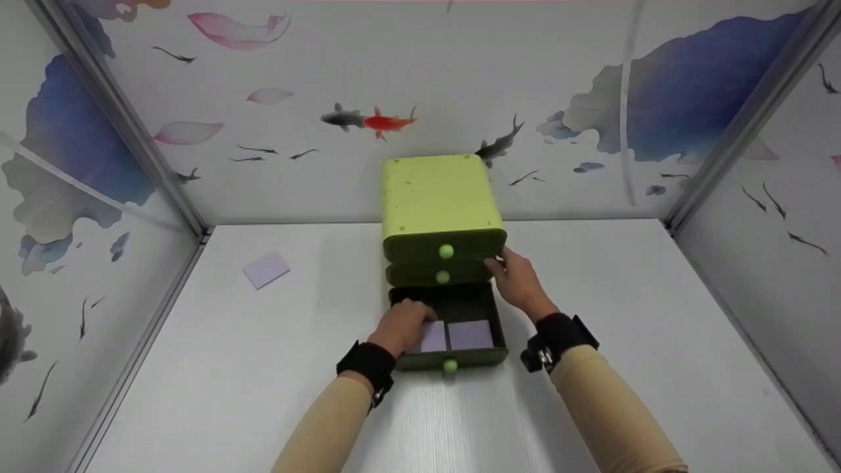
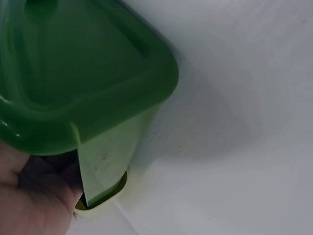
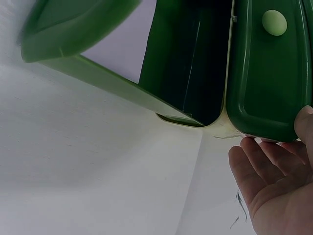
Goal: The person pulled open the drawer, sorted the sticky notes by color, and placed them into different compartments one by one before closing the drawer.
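A yellow-green drawer cabinet (image 1: 437, 194) has its bottom drawer (image 1: 453, 359) pulled well out. In the drawer lie two flat lilac paper rectangles, the right one (image 1: 470, 335) and the left one (image 1: 433, 336), side by side near the front panel. My left hand (image 1: 401, 326) reaches over the drawer's left side, thumb side at the left rectangle; its fingertips are hidden, and I cannot tell whether they hold paper. My right hand (image 1: 520, 282) is at the right end of the middle drawer (image 1: 420, 273), thumb at its front edge and nearly straight fingers (image 3: 254, 161) along its side.
Another lilac paper rectangle (image 1: 266, 269) lies on the white table (image 1: 263, 368), left of the cabinet. The top drawer (image 1: 414, 248) sits closed with a round pale green knob (image 1: 446, 251). Printed walls (image 1: 368, 59) enclose the table at the back and both sides.
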Demonstrator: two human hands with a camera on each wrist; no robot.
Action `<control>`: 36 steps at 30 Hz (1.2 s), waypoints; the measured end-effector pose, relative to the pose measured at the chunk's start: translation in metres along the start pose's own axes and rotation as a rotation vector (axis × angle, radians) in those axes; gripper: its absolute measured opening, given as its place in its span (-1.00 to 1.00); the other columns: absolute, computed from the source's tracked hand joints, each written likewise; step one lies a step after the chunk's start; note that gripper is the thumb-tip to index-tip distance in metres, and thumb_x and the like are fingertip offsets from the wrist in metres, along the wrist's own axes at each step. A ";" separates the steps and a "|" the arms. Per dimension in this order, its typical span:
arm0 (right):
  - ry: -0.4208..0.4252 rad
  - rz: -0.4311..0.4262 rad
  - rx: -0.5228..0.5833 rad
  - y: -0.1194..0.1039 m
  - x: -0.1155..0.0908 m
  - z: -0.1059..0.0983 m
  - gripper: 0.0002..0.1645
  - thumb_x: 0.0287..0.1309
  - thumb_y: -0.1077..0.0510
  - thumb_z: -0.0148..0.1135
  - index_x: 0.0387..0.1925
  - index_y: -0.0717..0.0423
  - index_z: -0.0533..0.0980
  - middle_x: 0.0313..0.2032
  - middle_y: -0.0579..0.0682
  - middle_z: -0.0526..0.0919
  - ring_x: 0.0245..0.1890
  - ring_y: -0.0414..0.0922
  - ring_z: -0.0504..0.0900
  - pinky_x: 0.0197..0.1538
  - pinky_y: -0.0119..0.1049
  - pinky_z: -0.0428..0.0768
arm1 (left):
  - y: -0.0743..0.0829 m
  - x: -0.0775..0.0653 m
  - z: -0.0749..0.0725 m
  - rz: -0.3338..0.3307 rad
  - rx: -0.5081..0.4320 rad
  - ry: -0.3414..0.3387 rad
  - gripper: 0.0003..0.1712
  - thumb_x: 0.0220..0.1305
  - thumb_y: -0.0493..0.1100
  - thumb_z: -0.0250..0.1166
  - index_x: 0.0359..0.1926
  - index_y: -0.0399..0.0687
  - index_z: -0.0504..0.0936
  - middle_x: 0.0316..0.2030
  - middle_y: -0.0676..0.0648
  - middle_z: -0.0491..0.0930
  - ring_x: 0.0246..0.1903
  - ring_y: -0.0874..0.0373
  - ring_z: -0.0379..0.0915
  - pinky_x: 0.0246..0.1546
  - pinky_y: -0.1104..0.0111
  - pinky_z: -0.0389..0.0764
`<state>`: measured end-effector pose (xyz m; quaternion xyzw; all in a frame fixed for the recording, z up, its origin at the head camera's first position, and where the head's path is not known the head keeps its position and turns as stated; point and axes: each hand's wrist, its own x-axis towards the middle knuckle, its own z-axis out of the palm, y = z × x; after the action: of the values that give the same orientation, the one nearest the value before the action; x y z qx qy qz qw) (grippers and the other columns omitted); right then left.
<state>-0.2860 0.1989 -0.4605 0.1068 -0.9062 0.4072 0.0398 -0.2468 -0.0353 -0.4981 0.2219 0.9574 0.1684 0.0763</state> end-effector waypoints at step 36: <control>0.004 -0.045 -0.006 0.002 0.001 0.001 -0.55 0.48 0.15 -0.07 0.30 0.23 0.34 0.19 0.29 0.53 0.12 0.17 0.61 0.14 0.03 0.57 | -0.090 -0.045 -0.038 -0.019 -0.198 0.277 -0.82 0.14 -0.39 0.22 -0.28 -0.10 0.67 -0.35 0.02 0.62 -0.32 0.16 0.49 -0.21 0.26 0.54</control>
<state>-0.2875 0.1992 -0.4622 0.1263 -0.9047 0.4037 0.0509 -0.2511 -0.1423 -0.4916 0.1789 0.9395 0.2902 -0.0332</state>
